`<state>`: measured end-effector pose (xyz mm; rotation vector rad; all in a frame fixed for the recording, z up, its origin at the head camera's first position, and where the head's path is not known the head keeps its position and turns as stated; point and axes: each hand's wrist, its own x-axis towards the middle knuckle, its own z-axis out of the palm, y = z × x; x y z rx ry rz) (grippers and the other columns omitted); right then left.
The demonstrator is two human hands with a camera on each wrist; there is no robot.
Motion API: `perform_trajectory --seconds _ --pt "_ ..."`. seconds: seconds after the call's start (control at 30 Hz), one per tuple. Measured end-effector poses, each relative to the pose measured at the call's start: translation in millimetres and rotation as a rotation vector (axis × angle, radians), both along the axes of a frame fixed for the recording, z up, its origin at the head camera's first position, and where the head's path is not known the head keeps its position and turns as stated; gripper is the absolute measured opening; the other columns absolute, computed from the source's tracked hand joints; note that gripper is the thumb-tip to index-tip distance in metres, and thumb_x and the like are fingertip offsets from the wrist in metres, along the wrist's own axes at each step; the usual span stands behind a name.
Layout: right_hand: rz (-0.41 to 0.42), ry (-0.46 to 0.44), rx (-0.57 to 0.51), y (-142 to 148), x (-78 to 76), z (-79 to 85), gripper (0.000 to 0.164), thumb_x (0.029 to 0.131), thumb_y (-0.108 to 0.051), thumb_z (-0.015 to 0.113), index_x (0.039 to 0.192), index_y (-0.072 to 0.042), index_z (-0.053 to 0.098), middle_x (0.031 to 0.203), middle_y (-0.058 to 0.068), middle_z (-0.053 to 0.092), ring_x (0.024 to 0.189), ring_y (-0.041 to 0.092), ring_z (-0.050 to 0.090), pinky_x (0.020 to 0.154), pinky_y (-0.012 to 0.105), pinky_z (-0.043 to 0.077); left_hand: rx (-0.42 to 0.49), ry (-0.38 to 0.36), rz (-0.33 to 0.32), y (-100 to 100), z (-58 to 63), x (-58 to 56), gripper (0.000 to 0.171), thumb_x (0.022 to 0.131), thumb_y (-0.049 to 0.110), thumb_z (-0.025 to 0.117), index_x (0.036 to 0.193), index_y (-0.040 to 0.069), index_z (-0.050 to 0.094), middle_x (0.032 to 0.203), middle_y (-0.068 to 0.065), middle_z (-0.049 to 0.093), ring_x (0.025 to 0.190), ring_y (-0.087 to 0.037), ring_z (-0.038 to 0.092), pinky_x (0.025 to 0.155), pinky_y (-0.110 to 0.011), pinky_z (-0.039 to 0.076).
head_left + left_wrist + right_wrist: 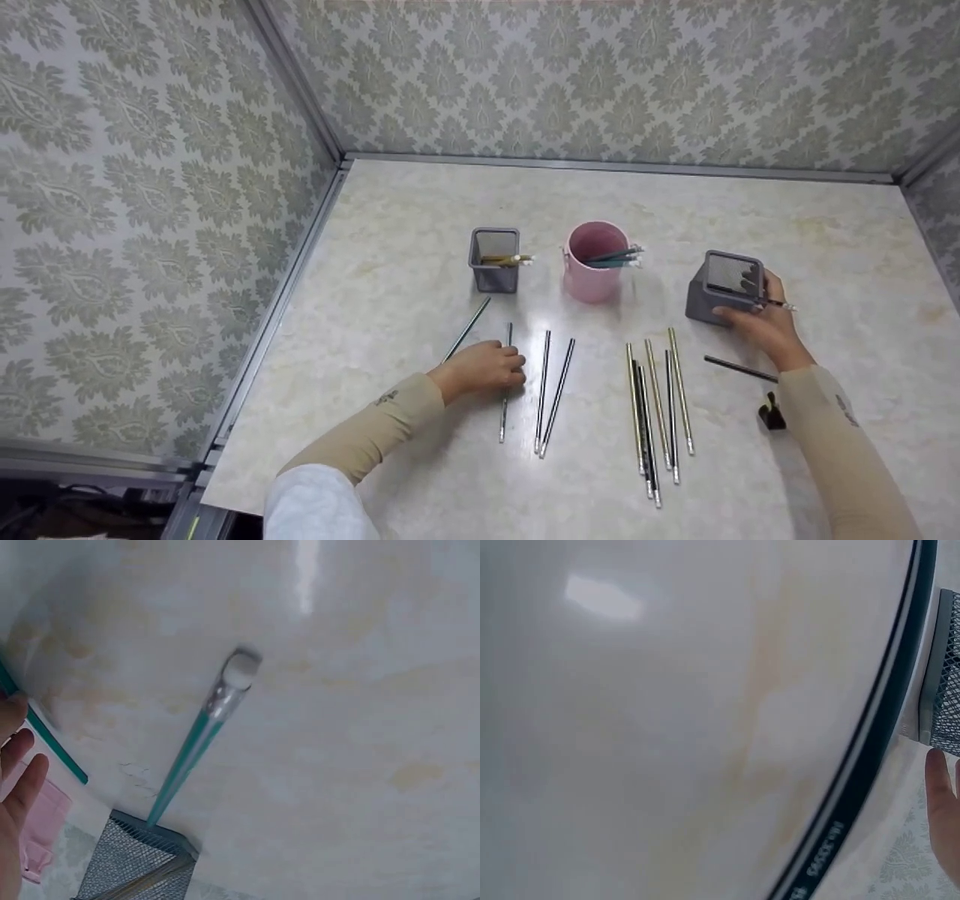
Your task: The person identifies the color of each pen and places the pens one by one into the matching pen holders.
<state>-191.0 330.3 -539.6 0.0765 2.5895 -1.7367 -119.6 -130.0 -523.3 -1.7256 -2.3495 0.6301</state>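
My left hand [487,365] pinches a green pencil [58,748] lying on the table, its fingers curled over the middle. A second green pencil [466,328] slants beside that wrist; its white eraser end is close in the left wrist view. My right hand [766,326] grips a grey mesh pencil holder [703,302], thumb on the near side and fingers around the right. A black pencil leans out over this holder's right rim. Below it, another black pencil [739,367] lies near the right wrist and crosses the right wrist view close up.
A mesh holder [496,279] with yellow pencils and a pink cup [592,285] with green pencils stand at the back. Two dark pencils [543,390] lie right of my left hand. Several yellow and black pencils [651,420] lie between my hands. Patterned walls [600,75] border the table.
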Motion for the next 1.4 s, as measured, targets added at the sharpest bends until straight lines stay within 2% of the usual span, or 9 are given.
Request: perform_trajectory --seconds 0.07,0.23,0.47,0.6,0.77,0.93,1.07,1.17,1.4 --pt "-0.002 0.013 -0.014 0.4 -0.1 -0.2 0.093 0.081 -0.015 0.076 0.151 -0.017 0.016 0.145 0.012 0.034 0.129 0.024 0.035 0.094 0.007 0.034 -0.039 0.005 -0.01 4.9 2.8 -2.1 0.018 0.088 0.014 0.06 0.096 0.029 0.065 0.096 0.009 0.062 0.086 -0.009 0.057 0.066 -0.019 0.049" --pt "-0.011 0.011 -0.033 0.9 1.2 -0.7 0.092 0.08 -0.012 0.076 0.15 -0.014 0.017 0.139 0.002 0.039 0.126 0.02 0.037 0.088 0.004 0.036 -0.103 -0.019 -0.013 13.9 6.7 -6.2 0.016 0.088 0.016 0.061 0.096 0.029 0.067 0.097 0.01 0.064 0.088 -0.007 0.058 0.066 -0.018 0.049" --pt "-0.01 0.016 0.006 -0.5 -1.6 3.2 0.092 0.08 -0.015 0.077 0.15 -0.016 0.018 0.145 0.012 0.035 0.129 0.021 0.036 0.097 0.008 0.033 -0.12 -0.019 -0.005 19.1 6.3 -10.3 0.016 0.087 0.016 0.062 0.096 0.028 0.069 0.099 0.011 0.064 0.09 -0.007 0.058 0.067 -0.018 0.05" --pt "-0.005 0.011 0.005 0.7 -2.6 6.4 0.092 0.081 -0.014 0.076 0.151 -0.017 0.016 0.147 0.015 0.032 0.13 0.021 0.034 0.101 0.011 0.031 -0.099 -0.013 -0.018 21.4 5.2 -13.2 0.017 0.087 0.016 0.062 0.095 0.029 0.069 0.097 0.012 0.065 0.088 -0.006 0.058 0.068 -0.018 0.05" --pt "0.012 0.012 -0.025 0.2 -1.6 6.4 0.093 0.081 -0.013 0.075 0.151 -0.016 0.014 0.147 0.015 0.032 0.129 0.019 0.035 0.096 0.006 0.034 -0.05 -0.035 -0.034 22.0 3.6 -14.4 0.012 0.085 0.02 0.062 0.09 0.029 0.07 0.09 0.013 0.067 0.082 -0.006 0.06 0.066 -0.019 0.051" --pt "0.023 -0.011 -0.058 -1.1 1.2 4.3 0.093 0.081 -0.013 0.075 0.151 -0.015 0.013 0.148 0.014 0.031 0.131 0.022 0.034 0.092 0.006 0.035 -0.065 -0.065 -0.029 21.1 1.2 -13.3 0.011 0.087 0.023 0.061 0.092 0.03 0.069 0.092 0.012 0.067 0.083 -0.007 0.061 0.069 -0.019 0.05" --pt "0.014 -0.003 -0.02 -1.8 1.7 3.7 0.093 0.082 -0.017 0.075 0.151 -0.015 0.013 0.146 0.014 0.032 0.13 0.023 0.034 0.092 0.006 0.034 -0.061 -0.043 -0.05 20.0 -0.4 -12.7 0.012 0.089 0.022 0.057 0.093 0.029 0.066 0.093 0.01 0.066 0.084 -0.008 0.061 0.071 -0.02 0.049" --pt "0.015 0.001 -0.009 -2.6 1.1 4.3 0.092 0.082 -0.018 0.075 0.15 -0.015 0.014 0.146 0.015 0.032 0.13 0.024 0.034 0.095 0.01 0.033 -0.05 -0.014 -0.066 18.8 -0.7 -13.0 0.012 0.09 0.022 0.056 0.093 0.029 0.065 0.092 0.01 0.065 0.084 -0.008 0.062 0.072 -0.021 0.049" --pt "0.016 -0.024 0.019 -2.3 1.6 6.8 0.094 0.082 -0.022 0.075 0.152 -0.018 0.011 0.149 0.016 0.029 0.132 0.025 0.032 0.105 0.022 0.031 -0.003 -0.02 -0.057 17.3 3.2 -13.3 0.011 0.091 0.022 0.054 0.094 0.026 0.063 0.094 0.009 0.064 0.085 -0.01 0.062 0.074 -0.023 0.049"
